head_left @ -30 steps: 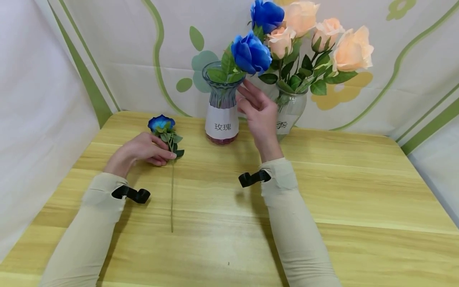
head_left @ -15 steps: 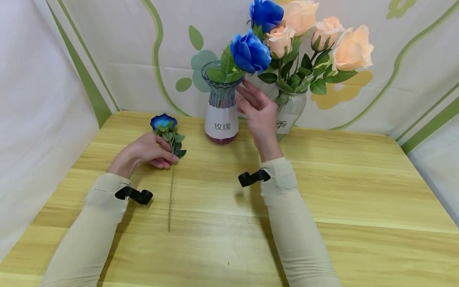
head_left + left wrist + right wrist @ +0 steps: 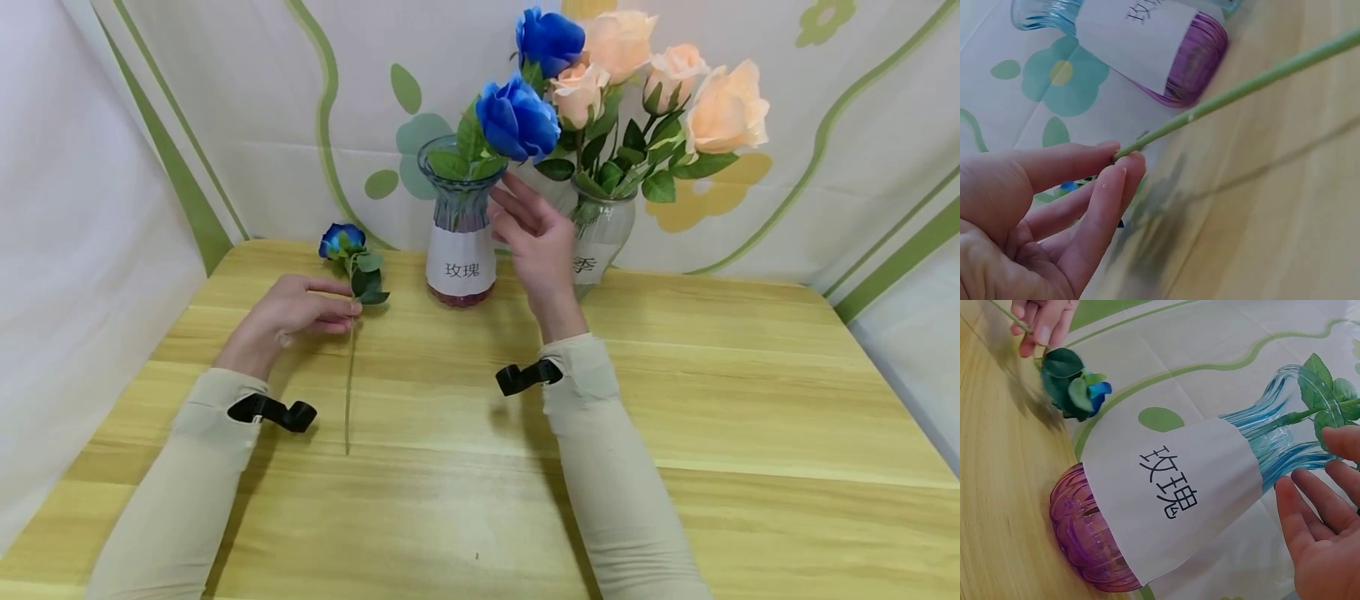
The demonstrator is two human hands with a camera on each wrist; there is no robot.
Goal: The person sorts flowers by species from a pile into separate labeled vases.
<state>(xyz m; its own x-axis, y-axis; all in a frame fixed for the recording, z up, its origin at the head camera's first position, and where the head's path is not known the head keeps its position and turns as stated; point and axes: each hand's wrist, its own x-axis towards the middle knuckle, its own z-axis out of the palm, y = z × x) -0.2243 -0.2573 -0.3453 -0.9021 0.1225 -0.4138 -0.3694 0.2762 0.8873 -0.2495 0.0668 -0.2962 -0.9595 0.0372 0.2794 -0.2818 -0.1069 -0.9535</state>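
My left hand (image 3: pixel 303 307) pinches the thin green stem of a blue rose (image 3: pixel 342 241) just below its leaves, between thumb and fingertips. In the left wrist view the stem (image 3: pixel 1235 92) runs off to the right, apart from its shadow on the table. The right hand (image 3: pixel 543 250) has its fingers relaxed, with the tips right at the neck of a glass vase (image 3: pixel 1104 550). That vase has a blue top, a purple base and a white paper label (image 3: pixel 461 262). Two blue roses (image 3: pixel 517 117) stand in it, leaning right over the right hand.
Just behind the right hand is a clear glass vase (image 3: pixel 611 221), also labelled, with several peach roses (image 3: pixel 727 108). A white cloth with green and yellow patterns hangs behind the wooden table (image 3: pixel 750 400). Black wrist mounts (image 3: pixel 528 377) sit on both cuffs.
The left hand has lifted the blue rose slightly and moved it towards the back, its lower stem end now farther from the front. The right hand stays at the vase neck.
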